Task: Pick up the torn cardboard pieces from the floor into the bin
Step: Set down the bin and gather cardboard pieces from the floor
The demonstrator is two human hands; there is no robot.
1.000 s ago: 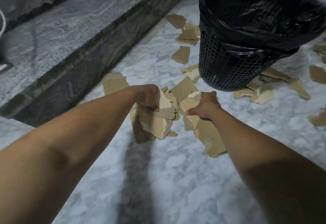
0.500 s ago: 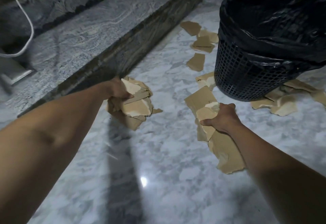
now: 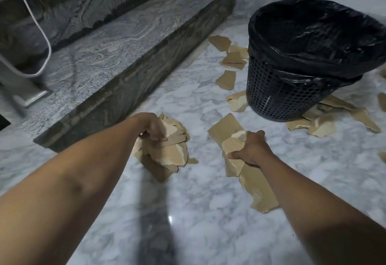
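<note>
Fingers (image 3: 258, 134) of the left hand (image 3: 153, 128) and right hand (image 3: 253, 149) clutch ragged, tan cardboard pieces (image 3: 169, 154).

Perhaps a home — marble floor (image 3: 208, 212), stone step (image 3: 117, 41)

Bin (image 3: 292, 97): right side is cut off by the frame edge; contents are lost in the black liner (image 3: 313, 41).
White cable (image 3: 44, 37): cut off at top and left.
Fingers of left hand (image 3: 153, 128) and right hand (image 3: 252, 149): mostly hidden behind the gripped cardboard bundle (image 3: 169, 152) and cardboard pieces (image 3: 231, 145).
Far-left pale object (image 3: 27, 95): blurred, not identified.
</note>
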